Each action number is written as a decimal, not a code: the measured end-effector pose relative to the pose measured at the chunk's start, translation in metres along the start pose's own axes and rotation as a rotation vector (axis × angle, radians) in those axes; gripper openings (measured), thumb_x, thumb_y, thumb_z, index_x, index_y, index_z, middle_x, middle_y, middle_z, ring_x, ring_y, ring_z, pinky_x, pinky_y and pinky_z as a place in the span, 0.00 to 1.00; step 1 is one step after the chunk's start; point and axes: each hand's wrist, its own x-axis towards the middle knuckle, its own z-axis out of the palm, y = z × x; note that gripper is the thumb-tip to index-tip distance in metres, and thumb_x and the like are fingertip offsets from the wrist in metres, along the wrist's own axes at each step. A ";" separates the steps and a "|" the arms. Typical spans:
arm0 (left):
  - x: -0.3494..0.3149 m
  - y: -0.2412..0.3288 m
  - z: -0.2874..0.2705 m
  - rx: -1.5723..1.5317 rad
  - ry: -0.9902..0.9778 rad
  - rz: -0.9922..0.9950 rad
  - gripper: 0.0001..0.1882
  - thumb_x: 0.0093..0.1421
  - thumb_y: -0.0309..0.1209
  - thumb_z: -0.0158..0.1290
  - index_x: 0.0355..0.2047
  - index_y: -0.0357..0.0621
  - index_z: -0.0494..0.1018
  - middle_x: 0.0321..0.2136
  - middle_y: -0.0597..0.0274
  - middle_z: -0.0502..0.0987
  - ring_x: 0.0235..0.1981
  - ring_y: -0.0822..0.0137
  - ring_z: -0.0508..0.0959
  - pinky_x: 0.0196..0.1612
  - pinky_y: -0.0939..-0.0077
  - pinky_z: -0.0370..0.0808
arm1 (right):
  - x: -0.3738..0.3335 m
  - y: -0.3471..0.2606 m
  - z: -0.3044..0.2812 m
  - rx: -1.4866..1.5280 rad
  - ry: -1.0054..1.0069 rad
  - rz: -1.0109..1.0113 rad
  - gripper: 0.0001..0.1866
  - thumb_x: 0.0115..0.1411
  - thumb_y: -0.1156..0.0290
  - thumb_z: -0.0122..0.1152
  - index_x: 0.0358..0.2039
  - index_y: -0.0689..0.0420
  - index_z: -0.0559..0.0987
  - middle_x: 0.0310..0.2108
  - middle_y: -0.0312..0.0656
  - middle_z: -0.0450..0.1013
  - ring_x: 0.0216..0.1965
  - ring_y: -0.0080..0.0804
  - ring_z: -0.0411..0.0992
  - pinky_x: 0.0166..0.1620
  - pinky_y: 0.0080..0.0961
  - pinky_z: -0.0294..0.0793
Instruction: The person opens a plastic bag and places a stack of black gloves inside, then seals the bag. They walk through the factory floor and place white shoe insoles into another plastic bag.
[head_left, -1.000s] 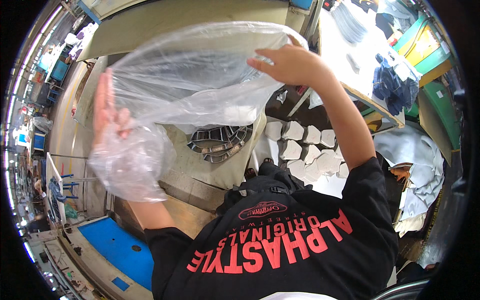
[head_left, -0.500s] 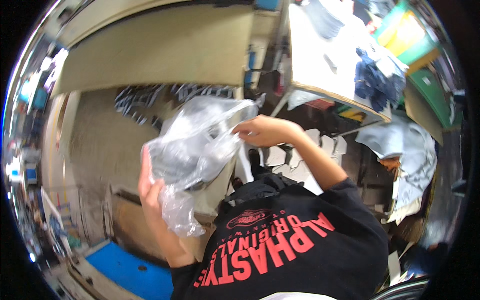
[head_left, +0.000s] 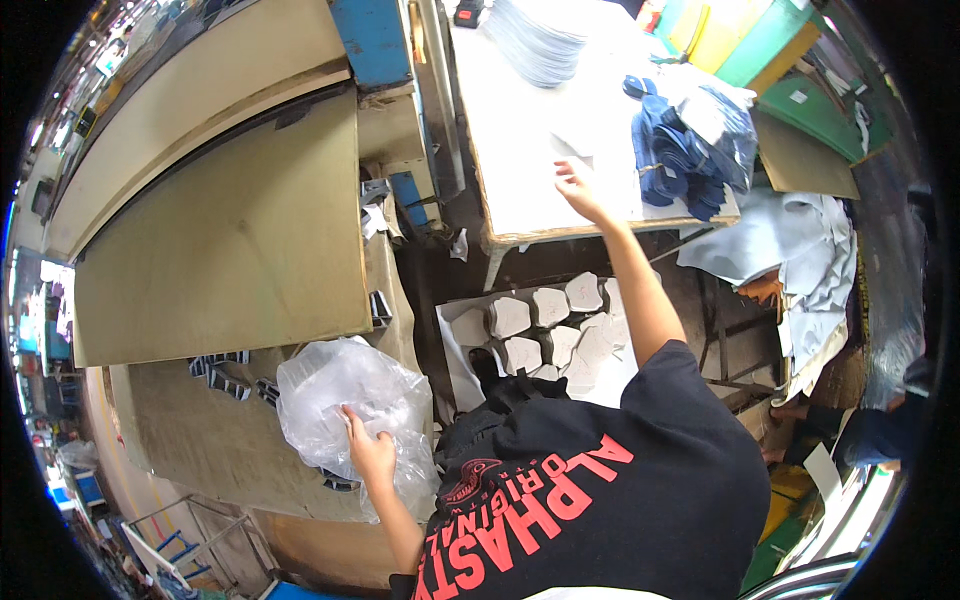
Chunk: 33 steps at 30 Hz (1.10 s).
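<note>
My left hand (head_left: 370,452) grips a crumpled clear plastic bag (head_left: 335,385) over the bench at the left, its thumb and fingers pressed on the film. What the bag holds, if anything, cannot be made out. My right arm stretches forward, and my right hand (head_left: 580,188) is over the near part of the white table (head_left: 520,150). Its fingers are apart with nothing visible in them. Just beyond the fingertips lies a small pale flat piece (head_left: 573,146); whether they touch it is unclear. Rolled dark blue fabric pieces (head_left: 668,160) lie to the right of that hand.
A wide beige machine panel (head_left: 225,240) overhangs the bench (head_left: 170,430), where dark metal strip shapes (head_left: 222,375) lie. Stacks of pale cut pieces (head_left: 550,307) stand low in front of me. A grey sheet stack (head_left: 530,45) is farther off. Pale draped material (head_left: 800,240) hangs at right.
My right hand has let go of the plastic bag and moved forward over the white table. My left hand has lowered the bag toward the bench. The view has turned to the right.
</note>
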 end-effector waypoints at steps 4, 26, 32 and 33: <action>0.003 0.013 -0.010 -0.096 0.189 0.065 0.50 0.51 0.18 0.50 0.76 0.42 0.49 0.74 0.40 0.54 0.74 0.45 0.57 0.74 0.59 0.58 | 0.075 0.055 -0.014 -0.412 0.163 -0.034 0.29 0.66 0.70 0.58 0.68 0.48 0.68 0.54 0.51 0.76 0.54 0.46 0.73 0.58 0.44 0.73; -0.071 0.084 -0.156 -0.886 0.117 -0.016 0.51 0.45 0.16 0.41 0.76 0.41 0.54 0.77 0.61 0.55 0.22 0.86 0.56 0.28 0.89 0.57 | 0.144 0.118 -0.034 -1.080 -0.184 -0.427 0.45 0.57 0.75 0.61 0.75 0.45 0.57 0.58 0.62 0.73 0.65 0.65 0.64 0.67 0.55 0.63; -0.082 0.086 -0.156 -1.048 -0.092 0.073 0.51 0.45 0.18 0.43 0.76 0.35 0.51 0.78 0.56 0.50 0.21 0.85 0.59 0.28 0.88 0.62 | 0.141 0.080 -0.048 -0.991 -0.464 -0.122 0.57 0.47 0.73 0.70 0.77 0.51 0.51 0.58 0.66 0.73 0.68 0.67 0.61 0.69 0.53 0.63; -0.083 0.085 -0.155 -1.097 -0.121 0.093 0.51 0.45 0.18 0.43 0.75 0.33 0.50 0.78 0.54 0.49 0.21 0.85 0.60 0.29 0.87 0.64 | 0.139 0.068 -0.053 -1.011 -0.536 0.048 0.59 0.46 0.71 0.73 0.76 0.54 0.51 0.57 0.65 0.73 0.68 0.65 0.61 0.68 0.51 0.64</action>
